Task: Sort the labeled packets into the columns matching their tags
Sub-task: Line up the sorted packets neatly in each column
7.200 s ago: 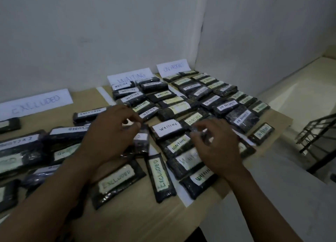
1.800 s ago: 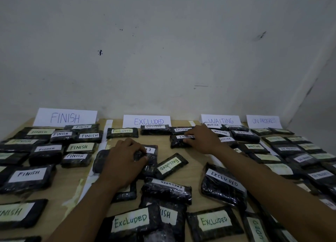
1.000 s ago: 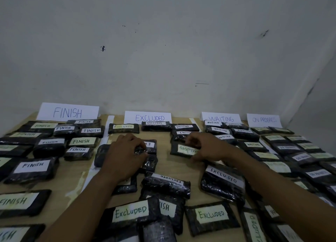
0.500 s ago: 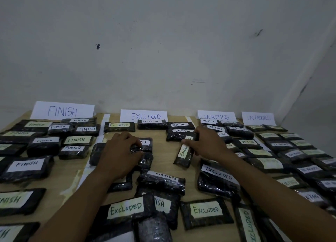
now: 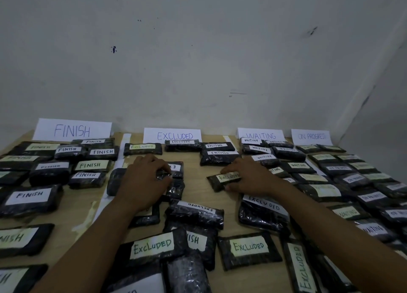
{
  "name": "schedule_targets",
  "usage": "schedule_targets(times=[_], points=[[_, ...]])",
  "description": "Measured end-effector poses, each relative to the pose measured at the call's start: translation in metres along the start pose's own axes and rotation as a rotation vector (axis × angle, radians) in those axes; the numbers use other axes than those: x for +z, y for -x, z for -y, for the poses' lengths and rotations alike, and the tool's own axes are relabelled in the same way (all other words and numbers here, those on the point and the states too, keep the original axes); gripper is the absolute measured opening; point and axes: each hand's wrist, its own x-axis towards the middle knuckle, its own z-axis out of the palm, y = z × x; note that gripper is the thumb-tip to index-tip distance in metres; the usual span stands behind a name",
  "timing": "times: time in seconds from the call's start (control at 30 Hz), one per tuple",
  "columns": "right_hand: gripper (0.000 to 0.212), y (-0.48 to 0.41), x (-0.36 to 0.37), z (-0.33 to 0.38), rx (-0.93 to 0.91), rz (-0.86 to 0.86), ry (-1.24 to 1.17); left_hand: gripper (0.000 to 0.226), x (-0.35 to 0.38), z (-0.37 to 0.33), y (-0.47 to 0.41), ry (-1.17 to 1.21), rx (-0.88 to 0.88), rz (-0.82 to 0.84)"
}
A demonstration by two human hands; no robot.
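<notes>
**Header cards.** Four white paper cards lean on the wall. From my left I read the FINISH card [image 5: 72, 130], EXCLUDED card [image 5: 175, 136], WAITING card [image 5: 261, 135] and ON PROGRESS card [image 5: 311, 136].

**Packet labels.** The black plastic packets bear handwritten white or pale green labels:
- FINISH packet [image 5: 30, 195]
- EXCLUDED packet [image 5: 248, 246]
- WAITING packet [image 5: 256, 148]

The far-right labels are too blurred for me to read.

**Part-hidden labels.**
- One overlapped packet [image 5: 196, 240] shows only "ISH".
- The small dark packet [image 5: 222, 179] pinched by my right hand [image 5: 248, 178] reads EXCLUDED.
- The shiny black packet [image 5: 176, 171] gripped by my left hand [image 5: 145, 180] shows "EX".

A small black plastic packet [image 5: 217, 181] tagged EXCLUDED, lying flat, pinched by right hand [image 5: 250, 178], glossy black packet [image 5: 177, 171] gripped under left hand [image 5: 144, 179]
</notes>
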Motion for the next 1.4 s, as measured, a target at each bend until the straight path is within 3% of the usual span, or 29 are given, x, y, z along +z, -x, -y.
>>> schedule_targets(times=[0.23, 0.47, 0.63, 0.73, 0.8, 0.97, 1.07, 1.23, 1.4], points=[[0.053, -0.011, 0.011, -0.001, 0.096, -0.128, -0.072, 0.013, -0.005, 0.000, 0.002, 0.069, -0.022, -0.003], [0.049, 0.003, 0.014, 0.032, -0.009, -0.289, -0.073, 0.014, -0.013, -0.011, 0.003, 0.192, -0.119, -0.098], [0.046, 0.014, 0.027, 0.058, -0.100, -0.210, -0.028, 0.026, -0.023, -0.009, -0.001, 0.258, -0.251, -0.199], [0.037, 0.020, 0.034, 0.056, -0.092, -0.199, -0.124, 0.023, -0.020, -0.008, -0.002, 0.219, -0.281, -0.100], [0.035, 0.020, 0.034, 0.054, -0.082, -0.190, -0.184, 0.036, -0.016, -0.009, -0.008, 0.102, -0.287, -0.013], [0.034, 0.018, 0.036, 0.051, -0.087, -0.197, -0.240, 0.064, -0.005, -0.038, -0.025, -0.618, -0.208, 0.240], [0.033, 0.018, 0.035, 0.049, -0.069, -0.192, -0.295, 0.066, -0.001, -0.052, -0.038, -0.775, -0.149, 0.351], [0.025, 0.015, 0.033, 0.046, -0.014, -0.281, -0.425, 0.066, -0.007, -0.064, -0.053, -0.749, -0.088, 0.516], [0.022, 0.014, 0.030, 0.042, 0.026, -0.326, -0.467, 0.032, -0.011, -0.061, -0.053, -0.265, 0.017, 0.582]])
